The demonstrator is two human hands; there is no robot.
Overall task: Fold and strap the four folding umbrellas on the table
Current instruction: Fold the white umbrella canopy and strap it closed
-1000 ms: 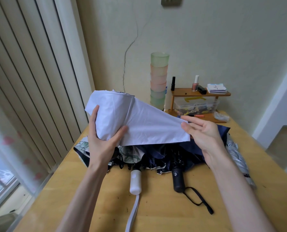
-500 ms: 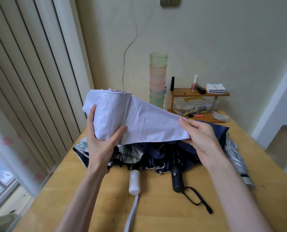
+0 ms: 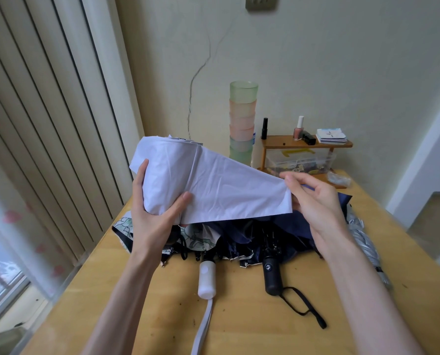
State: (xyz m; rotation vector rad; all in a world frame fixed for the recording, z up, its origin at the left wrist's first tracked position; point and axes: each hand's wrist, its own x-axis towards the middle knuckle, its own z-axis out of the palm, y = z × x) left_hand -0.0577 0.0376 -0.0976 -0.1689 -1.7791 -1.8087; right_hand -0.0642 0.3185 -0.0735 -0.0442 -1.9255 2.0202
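- The left hand (image 3: 152,213) curls round the rolled part of the white umbrella (image 3: 213,180), thumb in front and fingers behind. This grip likely pins the wound cloth so the turns cannot spring loose.
- The right hand (image 3: 313,201) pinches the edge of the free flap (image 3: 239,193) between thumb and fingertips, at 3 o'clock from the roll. It pulls the panel flat, which I judge readies it to be wrapped on smoothly.
- The white umbrella is held in the air above the pile at the middle of the table (image 3: 239,316), clear of the other cloth.
- Its canopy is pale, almost lavender, and lightly creased. The roll is thick and loose at 9 o'clock, and one flap fans out toward 3 o'clock. No closing strap shows on it, so strapping is not yet done.
- Below it, the navy umbrella (image 3: 277,226) lies crumpled with its black handle (image 3: 272,275) pointing to 6 o'clock.
- A patterned umbrella (image 3: 126,226) spreads at 9 o'clock, and a silver umbrella (image 3: 365,242) lies at 3 o'clock. All three look unfolded.
- A white handle (image 3: 206,280) lies at 6 o'clock; I cannot tell which canopy it belongs to.
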